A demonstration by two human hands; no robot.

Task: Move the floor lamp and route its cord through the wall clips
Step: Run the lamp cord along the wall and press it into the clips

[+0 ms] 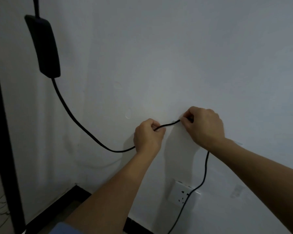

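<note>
Step in hand looks like seating the cord (167,125) into a wall clip (173,122), which sits w/ only a sliver showing just left of the right hand's fingertips. Lamp itself seems already placed: a dark pole (0,115) runs down the left edge (likely the lamp's stand, can't confirm), and the inline switch box (43,46) hangs near it against the wall (176,56).

Both hands pinch the cord. Left hand (148,137) is fisted, knuckles toward the camera, thumb and forefinger closed on the cord; right hand (204,127) is closed on it too, fingertips pressed to the wall at the clip. The short span btwn them is nearly taut, rising slightly to the right.

From the left hand the cord sags in a deep loop back up to the switch box; below the right hand it drops past the wall socket (183,193) and out of view at the bottom.

Next move prob calls for pushing the cord firmly into the clip while the left hand holds tension. Another clip (237,191) waits lower right, well apart.

Both forearms reach up and forward, wrists roughly straight.
</note>
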